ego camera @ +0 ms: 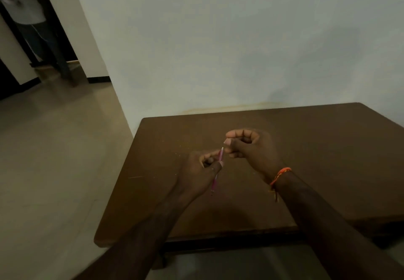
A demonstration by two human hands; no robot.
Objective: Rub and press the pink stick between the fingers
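A brown table (306,148) stands against the pale wall (218,39), with the floor (54,148) at nine o'clock. Above it, the right hand (249,148) is curled with fingertips together; whether it holds anything cannot be told. At its eight o'clock, the left hand (196,170) pinches a thin pink pen (220,158), tip pointing to twelve.

A: Classify the location.
B: Domestic interior, sparsely furnished room. Indicators: dark brown wooden table (284,139) set against a plain pale painted wall (218,39); beige tiled floor (54,148); dark-framed doorway (54,39) at upper left.
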